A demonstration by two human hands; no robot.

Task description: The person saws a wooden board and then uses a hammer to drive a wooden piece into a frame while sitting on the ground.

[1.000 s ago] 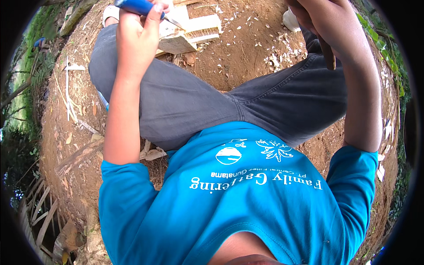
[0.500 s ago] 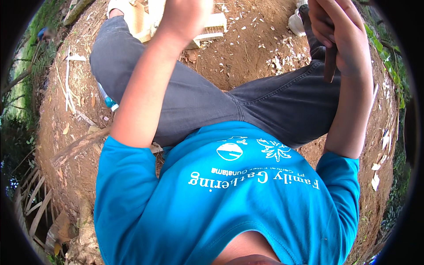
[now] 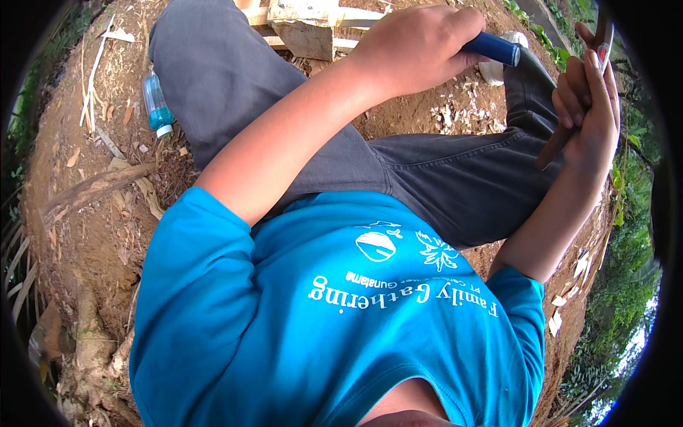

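Observation:
My left hand (image 3: pixel 420 53) reaches across to the right above my lap, its fingers closed around a dark blue cylinder (image 3: pixel 498 48) whose end pokes out toward my right hand. At the far right, my right hand (image 3: pixel 594 107) is raised and wrapped around a tool with a brown handle (image 3: pixel 555 148). The handle slants out below the palm. A thin, shiny piece with a red mark (image 3: pixel 603 53) shows by the right fingertips; I cannot tell whether it belongs to the same tool. The two hands are apart.
Between my legs in dark grey trousers (image 3: pixel 455 160), a wooden block (image 3: pixel 306 39) sits with lighter boards. Pale wood chips (image 3: pixel 466 107) litter the brown soil. A bottle of blue-green liquid (image 3: pixel 156 107) lies by my left leg, near a branch (image 3: pixel 92 191).
My left hand has swung right, and the blue cylinder in it now shows. My right hand has moved outward to the right and slightly down, still gripping the brown handle. The view has shifted.

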